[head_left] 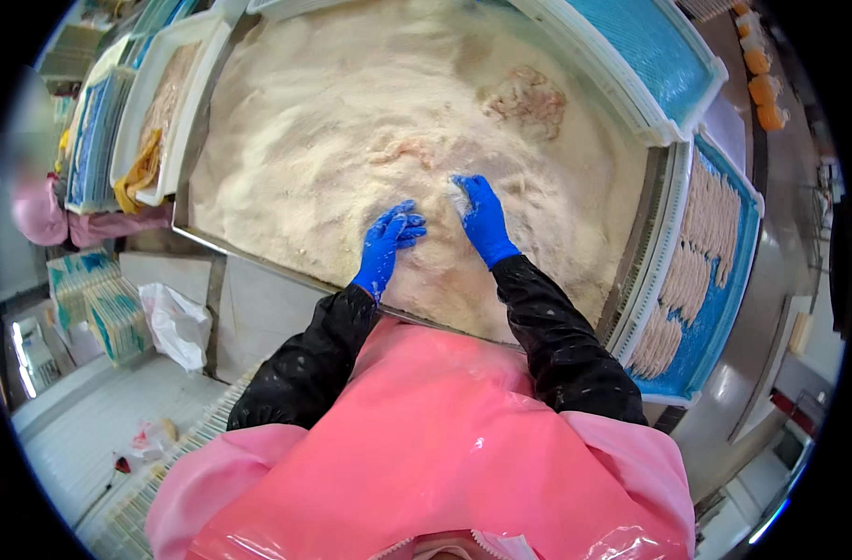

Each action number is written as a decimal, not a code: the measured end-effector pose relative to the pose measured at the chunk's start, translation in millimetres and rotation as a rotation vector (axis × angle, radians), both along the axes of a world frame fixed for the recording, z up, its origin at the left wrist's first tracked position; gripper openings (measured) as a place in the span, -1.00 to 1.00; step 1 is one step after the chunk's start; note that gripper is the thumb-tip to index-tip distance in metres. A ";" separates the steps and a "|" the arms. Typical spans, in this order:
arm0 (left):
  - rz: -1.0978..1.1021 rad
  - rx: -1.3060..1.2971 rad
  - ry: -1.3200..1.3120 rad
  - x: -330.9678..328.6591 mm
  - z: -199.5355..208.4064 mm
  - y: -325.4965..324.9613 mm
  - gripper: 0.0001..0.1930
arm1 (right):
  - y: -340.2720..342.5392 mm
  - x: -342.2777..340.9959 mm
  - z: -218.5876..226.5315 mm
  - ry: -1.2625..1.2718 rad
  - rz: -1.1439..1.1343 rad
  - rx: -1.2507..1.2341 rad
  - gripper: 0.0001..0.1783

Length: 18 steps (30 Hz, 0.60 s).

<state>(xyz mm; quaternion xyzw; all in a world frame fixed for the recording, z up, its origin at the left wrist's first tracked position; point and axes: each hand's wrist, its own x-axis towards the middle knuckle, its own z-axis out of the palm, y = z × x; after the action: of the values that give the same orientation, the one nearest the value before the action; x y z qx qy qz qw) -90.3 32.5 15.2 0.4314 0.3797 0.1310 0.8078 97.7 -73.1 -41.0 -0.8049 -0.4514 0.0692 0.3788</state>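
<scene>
A wide metal-edged tray [258,254] in front of me holds a deep bed of pale, flour-like crumbs [323,112]. My left hand [387,245], in a blue glove, hovers at the crumbs with its fingers stretched and slightly apart, dusted white, holding nothing visible. To its right, my gloved right hand [485,219] has its fingers closed round a small crumb-coated piece [458,198], mostly hidden by the hand. Just beyond both hands, pinkish raw meat strips [405,151] lie partly covered in crumbs. A larger pile of raw meat [528,101] rests farther back on the right.
On the right, a blue-bottomed tray [715,327] carries rows of coated strips [684,280]. Another blue tray [645,56] stands at the far right. A white tub [194,103] with meat and a yellow glove [141,173] is at left, near a person's pink sleeve [118,224].
</scene>
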 end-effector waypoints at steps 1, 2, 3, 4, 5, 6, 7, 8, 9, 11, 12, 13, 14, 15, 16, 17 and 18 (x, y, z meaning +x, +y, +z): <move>-0.006 -0.049 0.001 -2.5 -0.4 -1.0 -0.63 | 11.5 -4.1 12.6 0.107 0.057 0.106 -0.60; -0.007 -0.049 0.016 -4.6 -8.9 -1.5 -0.65 | 23.1 -2.6 25.9 0.237 0.065 0.103 -0.67; -0.023 -0.038 0.000 -4.4 -12.4 0.6 -0.65 | 42.1 0.4 43.8 0.189 0.096 0.095 -0.68; -0.040 -0.026 -0.012 -5.0 -14.6 2.5 -0.65 | 61.9 3.3 55.5 0.145 0.125 0.089 -0.69; -0.061 -0.015 -0.022 -6.6 -15.9 3.5 -0.66 | 79.9 4.2 62.9 0.103 0.151 0.083 -0.70; -0.044 -0.044 -0.051 -8.3 -20.3 3.9 -0.66 | 98.8 4.2 66.5 -0.058 0.235 0.047 -0.71; -0.063 -0.040 -0.045 -7.7 -19.2 5.0 -0.66 | 116.4 5.5 67.5 -0.222 0.314 0.013 -0.71; -0.082 -0.037 -0.040 -7.1 -18.0 5.6 -0.65 | 129.8 6.1 68.6 -0.386 0.391 -0.020 -0.72; -0.099 -0.034 -0.031 -8.4 -18.4 5.9 -0.65 | 139.1 4.3 64.8 -0.505 0.448 -0.055 -0.73; -0.103 -0.062 -0.049 -9.9 -19.4 7.0 -0.64 | 152.2 0.8 57.4 -0.744 0.558 -0.122 -0.76; -0.107 -0.077 -0.057 -9.8 -19.3 8.6 -0.64 | 158.2 2.1 57.3 -0.721 0.585 -0.156 -0.77; -0.112 -0.091 -0.066 -9.9 -19.0 9.8 -0.64 | 162.8 4.7 57.7 -0.698 0.610 -0.190 -0.78; -0.117 -0.084 -0.069 -10.0 -18.3 9.5 -0.64 | 166.1 6.2 58.0 -0.675 0.634 -0.224 -0.78; -0.118 -0.076 -0.072 -11.0 -18.3 9.7 -0.64 | 169.1 3.4 63.7 -0.527 0.588 -0.251 -0.77; -0.120 -0.069 -0.074 -12.1 -18.3 10.7 -0.64 | 170.3 0.5 70.3 -0.379 0.539 -0.279 -0.77; -0.115 -0.087 -0.078 -13.2 -18.4 12.4 -0.64 | 172.2 -1.6 75.3 -0.232 0.487 -0.306 -0.76; -0.126 -0.107 -0.090 -11.6 -18.5 11.8 -0.64 | 165.6 8.8 68.2 -0.023 0.419 -0.079 -0.73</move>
<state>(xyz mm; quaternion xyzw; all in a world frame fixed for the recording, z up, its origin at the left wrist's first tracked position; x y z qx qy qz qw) -101.9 44.4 -3.3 0.4042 0.3217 0.0786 0.8526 106.5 92.5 27.2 -0.7084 -0.6101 0.1551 0.3192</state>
